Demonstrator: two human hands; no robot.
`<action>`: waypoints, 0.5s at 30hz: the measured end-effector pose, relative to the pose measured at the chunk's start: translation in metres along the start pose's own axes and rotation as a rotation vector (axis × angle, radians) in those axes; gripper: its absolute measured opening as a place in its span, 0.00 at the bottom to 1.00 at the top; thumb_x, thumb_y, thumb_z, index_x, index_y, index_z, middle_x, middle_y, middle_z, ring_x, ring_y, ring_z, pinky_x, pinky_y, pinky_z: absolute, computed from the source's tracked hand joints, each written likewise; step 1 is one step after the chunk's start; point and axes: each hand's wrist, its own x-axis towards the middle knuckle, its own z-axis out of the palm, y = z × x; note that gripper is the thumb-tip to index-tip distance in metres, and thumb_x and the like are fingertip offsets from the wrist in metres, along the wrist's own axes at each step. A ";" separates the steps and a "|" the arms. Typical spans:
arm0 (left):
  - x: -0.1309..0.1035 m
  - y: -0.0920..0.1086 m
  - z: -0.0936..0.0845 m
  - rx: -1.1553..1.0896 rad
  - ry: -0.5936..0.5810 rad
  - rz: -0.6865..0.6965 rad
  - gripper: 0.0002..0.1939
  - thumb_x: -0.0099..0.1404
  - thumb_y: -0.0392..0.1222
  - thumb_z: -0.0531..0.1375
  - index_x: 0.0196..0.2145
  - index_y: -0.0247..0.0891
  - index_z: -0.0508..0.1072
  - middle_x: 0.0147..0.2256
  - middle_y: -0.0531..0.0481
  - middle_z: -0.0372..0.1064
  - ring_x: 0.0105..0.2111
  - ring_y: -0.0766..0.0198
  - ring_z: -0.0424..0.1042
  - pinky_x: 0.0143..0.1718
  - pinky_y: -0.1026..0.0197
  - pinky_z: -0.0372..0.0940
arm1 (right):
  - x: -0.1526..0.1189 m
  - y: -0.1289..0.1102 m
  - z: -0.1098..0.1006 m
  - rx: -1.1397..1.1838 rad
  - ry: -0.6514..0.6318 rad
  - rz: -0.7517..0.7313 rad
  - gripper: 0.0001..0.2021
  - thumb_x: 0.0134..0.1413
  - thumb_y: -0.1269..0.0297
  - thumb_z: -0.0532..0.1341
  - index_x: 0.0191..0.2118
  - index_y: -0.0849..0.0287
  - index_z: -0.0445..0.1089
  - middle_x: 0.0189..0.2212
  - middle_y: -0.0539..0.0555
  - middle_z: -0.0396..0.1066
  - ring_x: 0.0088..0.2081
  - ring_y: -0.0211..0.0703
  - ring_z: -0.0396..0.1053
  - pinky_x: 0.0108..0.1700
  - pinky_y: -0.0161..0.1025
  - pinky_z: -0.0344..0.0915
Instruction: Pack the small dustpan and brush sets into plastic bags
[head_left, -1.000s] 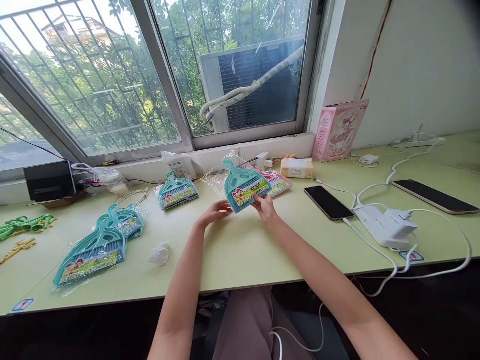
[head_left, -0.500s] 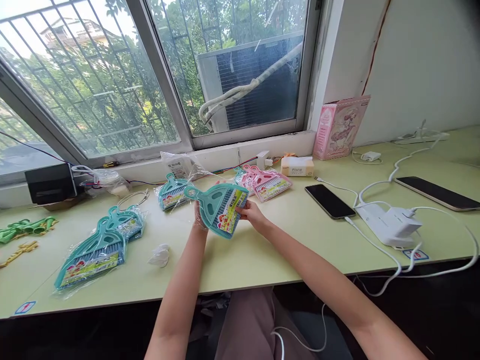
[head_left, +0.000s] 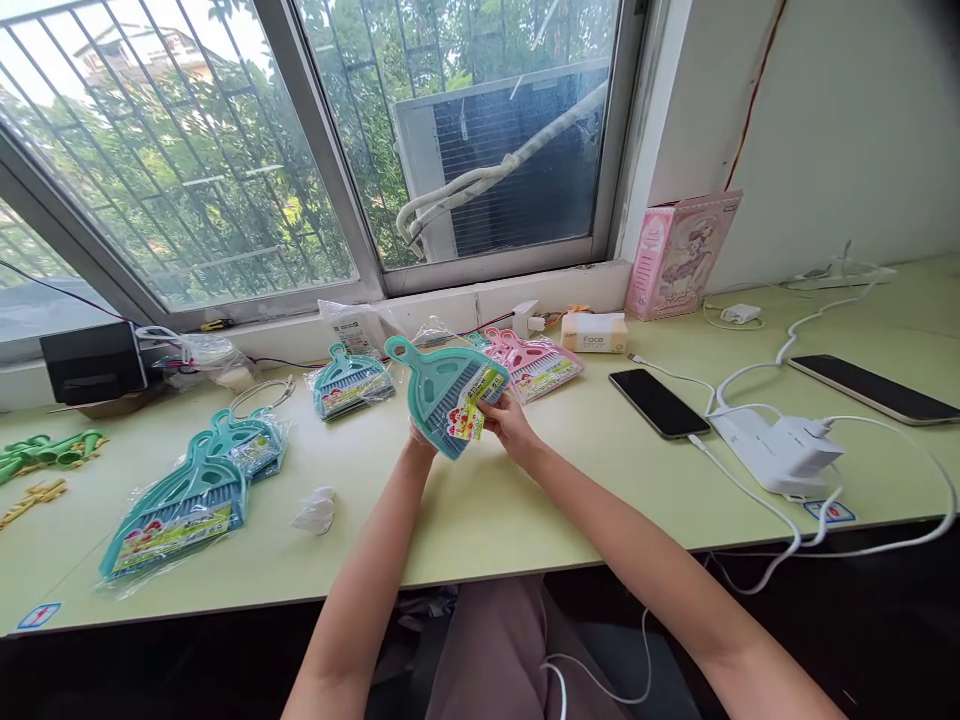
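Over the middle of the table I hold a teal dustpan and brush set [head_left: 435, 385], tilted with its handle up and to the left. Blue bristles and a yellow-green printed label show on its front. My right hand [head_left: 511, 420] pinches the set's right edge by the label, thumb in front. My left hand [head_left: 421, 436] supports it from behind at the lower left, and its fingers are mostly hidden by the pan. Behind it lie pink dustpan sets [head_left: 536, 365]. More teal sets in clear wrap lie at the left [head_left: 184, 510] and at the back [head_left: 351, 382].
A crumpled white tissue [head_left: 315, 510] lies left of my forearms. Green and yellow plastic pieces [head_left: 49, 455] are at the far left. To the right are a phone [head_left: 658, 402], a white power strip [head_left: 772, 445] with cables, a tissue pack [head_left: 594, 332] and a pink box [head_left: 682, 255].
The held dustpan set has shifted slightly up and right, and its handle has swung upward. My left hand has moved from near the handle to lower behind the pan.
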 end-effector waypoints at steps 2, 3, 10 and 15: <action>0.002 0.005 0.001 -0.182 0.069 0.034 0.41 0.62 0.73 0.44 0.55 0.38 0.68 0.52 0.40 0.71 0.58 0.41 0.63 0.54 0.40 0.63 | 0.003 0.000 -0.003 0.038 0.098 -0.034 0.16 0.36 0.68 0.74 0.34 0.58 0.71 0.33 0.50 0.78 0.34 0.42 0.76 0.40 0.42 0.76; 0.002 0.009 0.002 -0.270 0.090 0.047 0.43 0.59 0.75 0.45 0.54 0.37 0.69 0.51 0.39 0.71 0.57 0.41 0.64 0.53 0.40 0.63 | 0.005 -0.001 -0.004 0.058 0.147 -0.057 0.16 0.37 0.69 0.73 0.35 0.58 0.71 0.33 0.50 0.78 0.34 0.41 0.76 0.40 0.41 0.76; -0.003 0.009 0.029 -0.052 0.061 0.191 0.43 0.50 0.51 0.71 0.60 0.44 0.61 0.52 0.45 0.70 0.53 0.50 0.69 0.51 0.52 0.66 | 0.007 -0.011 -0.012 0.110 0.307 -0.197 0.12 0.43 0.72 0.68 0.36 0.57 0.70 0.36 0.48 0.77 0.36 0.38 0.75 0.39 0.36 0.75; 0.004 -0.008 0.025 0.098 0.090 0.134 0.56 0.40 0.43 0.76 0.62 0.43 0.54 0.44 0.44 0.74 0.45 0.50 0.74 0.47 0.51 0.68 | 0.008 -0.012 -0.014 0.135 0.391 -0.141 0.10 0.46 0.74 0.66 0.36 0.56 0.69 0.34 0.48 0.77 0.35 0.37 0.75 0.37 0.33 0.75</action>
